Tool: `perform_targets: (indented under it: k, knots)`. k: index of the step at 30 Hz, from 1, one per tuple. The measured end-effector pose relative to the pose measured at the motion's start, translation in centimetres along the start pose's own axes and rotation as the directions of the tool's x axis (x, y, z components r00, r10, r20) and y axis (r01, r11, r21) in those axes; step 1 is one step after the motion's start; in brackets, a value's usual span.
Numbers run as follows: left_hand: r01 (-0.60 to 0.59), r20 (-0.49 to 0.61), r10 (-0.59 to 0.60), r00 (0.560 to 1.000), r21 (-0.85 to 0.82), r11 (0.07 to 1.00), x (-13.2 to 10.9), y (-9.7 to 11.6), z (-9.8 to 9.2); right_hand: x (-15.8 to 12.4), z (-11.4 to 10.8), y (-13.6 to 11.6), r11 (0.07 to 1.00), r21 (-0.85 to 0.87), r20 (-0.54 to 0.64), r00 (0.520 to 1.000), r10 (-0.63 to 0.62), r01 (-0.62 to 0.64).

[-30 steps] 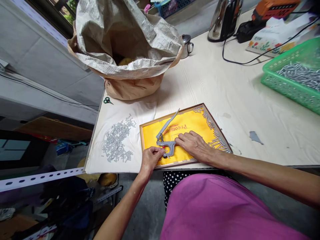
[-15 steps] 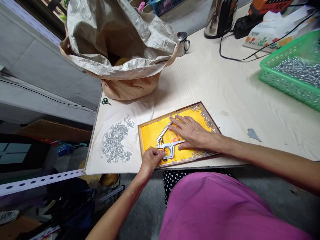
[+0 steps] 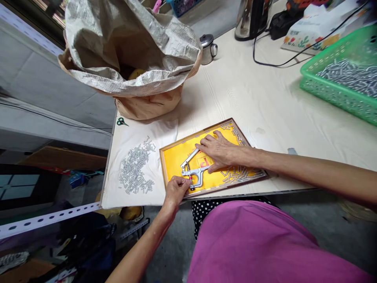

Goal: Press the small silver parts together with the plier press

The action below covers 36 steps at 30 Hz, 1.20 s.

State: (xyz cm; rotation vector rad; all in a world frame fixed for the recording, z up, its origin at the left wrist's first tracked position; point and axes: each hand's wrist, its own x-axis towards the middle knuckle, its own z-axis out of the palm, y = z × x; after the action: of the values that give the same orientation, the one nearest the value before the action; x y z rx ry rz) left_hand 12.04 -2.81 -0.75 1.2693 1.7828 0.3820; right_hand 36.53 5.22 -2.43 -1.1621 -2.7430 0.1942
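A grey hand press tool (image 3: 193,169) lies in a wooden-rimmed tray (image 3: 165,149) lined with yellow cloth, at the table's near edge. My right hand (image 3: 216,150) lies over the tool's long lever, fingers pressed down on it. At the tool's jaw, my left hand (image 3: 176,189) is pinched shut, and what it holds is too small to make out. Small silver metal pieces (image 3: 241,171) lie along the tray's right side.
A pile of small silver pieces (image 3: 134,171) lies on white cloth left of the tray. A big open woven sack (image 3: 129,51) stands behind, green scissors (image 3: 121,122) beside it. A green basket (image 3: 338,80) of silver parts is at far right. Kettle (image 3: 250,17), metal cup (image 3: 207,48) and cable are at the back.
My right hand moved from the tool's handle up onto the lever and pushed it down from its raised position. My left hand stayed pinched at the jaw.
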Motion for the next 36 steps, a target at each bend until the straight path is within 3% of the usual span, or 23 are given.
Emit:
perform_targets:
  k: [6,8,11,13,16,19,23,26,30,34,36]
  knots:
    - [0.006,0.001,-0.006,1.000,0.018,1.000,-0.5,0.2,0.1,-0.2,-0.2,-0.2,1.000,0.008,0.015,1.000,0.016,-0.016]
    - [-0.086,-0.111,0.098,0.989,0.108,0.990,-0.9,0.2,0.3,-0.4,-0.3,-0.5,1.000,0.015,0.027,0.999,0.017,-0.018]
    - [-0.308,-0.233,0.407,0.883,0.365,0.879,-1.2,0.9,0.7,-0.9,-0.5,-1.1,0.999,0.035,0.042,0.999,-0.002,0.001]
    - [-0.438,-0.131,0.569,0.812,0.508,0.742,-0.8,1.7,1.2,-1.1,-0.8,-1.8,0.998,0.056,0.017,0.999,-0.029,0.028]
    - [-0.568,0.102,0.647,0.755,0.594,0.569,0.5,3.2,1.8,-1.4,-1.0,-2.8,0.995,0.083,-0.053,0.998,-0.046,0.050]
    - [-0.585,0.205,0.622,0.756,0.639,0.500,1.5,4.3,2.2,-1.5,-0.9,-3.5,0.997,0.069,-0.090,0.995,-0.031,0.037]
    - [-0.554,0.204,0.624,0.754,0.707,0.439,1.7,4.9,2.1,-1.7,-0.2,-3.7,0.999,-0.033,-0.112,0.994,0.014,-0.018]
    - [-0.554,0.228,0.605,0.762,0.713,0.429,1.5,5.3,1.9,-1.9,0.1,-3.6,1.000,-0.026,-0.072,0.997,-0.019,0.018]
    - [-0.529,0.241,0.549,0.801,0.714,0.458,1.4,5.9,1.8,-2.0,0.4,-3.4,0.999,-0.013,-0.036,0.998,-0.050,0.050]
    - [-0.515,0.155,0.580,0.800,0.673,0.531,1.9,6.7,0.9,-1.9,0.6,-3.2,0.997,-0.076,-0.175,0.984,-0.035,0.022]
    - [-0.550,0.175,0.563,0.808,0.569,0.611,2.5,7.3,0.0,-2.0,0.1,-3.0,0.996,-0.072,-0.215,0.975,-0.063,0.048]
